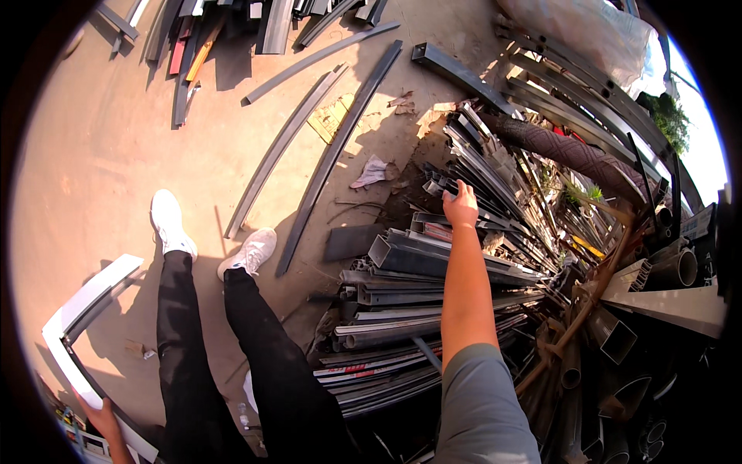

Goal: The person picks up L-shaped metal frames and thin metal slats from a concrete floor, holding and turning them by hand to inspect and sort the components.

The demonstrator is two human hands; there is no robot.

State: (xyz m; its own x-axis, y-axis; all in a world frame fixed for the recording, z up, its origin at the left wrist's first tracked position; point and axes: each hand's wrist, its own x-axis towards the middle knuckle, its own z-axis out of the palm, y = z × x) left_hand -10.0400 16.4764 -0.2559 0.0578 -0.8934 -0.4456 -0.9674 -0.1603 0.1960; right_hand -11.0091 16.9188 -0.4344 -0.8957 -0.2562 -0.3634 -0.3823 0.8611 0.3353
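My left hand (102, 421), partly cut off at the lower left, is closed on a white angled frame piece (71, 309). This piece bends at a corner and has a dark strip along its inner side. Stretched forward to the right, my right hand (461, 206) is at the near end of a grey metal profile (435, 188) in the scrap pile. Its fingers curl around that end, and part of the grip is hidden. Just below the hand lie stacked dark rectangular tubes (402, 255) with their open ends toward my legs.
Long dark bars (340, 158) and a grey bar (282, 151) lie on the concrete ahead of my white shoes (251, 251). More metal offcuts (270, 27) lie at the far side. A patterned roll (564, 147) and a rusty bar (587, 309) cross the pile; round pipes (672, 269) sit right.
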